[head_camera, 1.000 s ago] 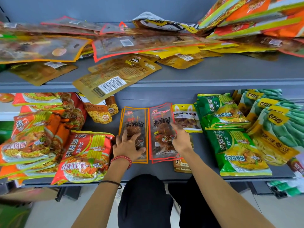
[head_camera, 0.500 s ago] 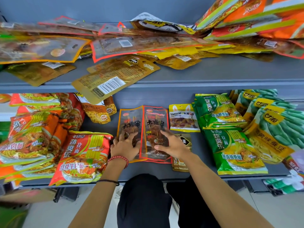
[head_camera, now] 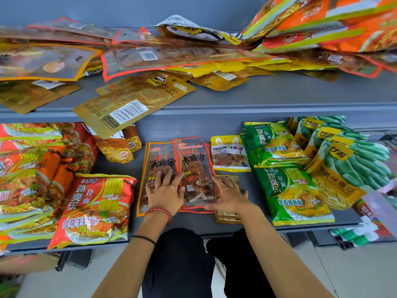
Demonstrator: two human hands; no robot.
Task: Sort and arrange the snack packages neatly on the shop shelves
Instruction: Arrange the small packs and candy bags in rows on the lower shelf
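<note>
Two stacks of flat skewer-snack packets lie side by side in the middle of the lower shelf (head_camera: 193,227). My left hand (head_camera: 164,193) rests flat, fingers spread, on the orange-edged stack (head_camera: 158,160). My right hand (head_camera: 228,195) lies flat against the right edge of the red-edged stack (head_camera: 194,160), covering part of a small gold packet (head_camera: 227,218). The two stacks touch, the red-edged one slightly overlapping the other. Neither hand grips anything.
Red noodle bags (head_camera: 94,209) lie left, green noodle bags (head_camera: 294,198) and green bean bags (head_camera: 348,166) right. A yellow candy pouch (head_camera: 228,153) sits behind. The upper shelf (head_camera: 257,106) holds a jumble of flat packets; a gold one (head_camera: 129,106) overhangs its edge.
The red-edged stack has slid left against the orange-edged one, closing the gap. My right hand has moved from on top of it to its right edge.
</note>
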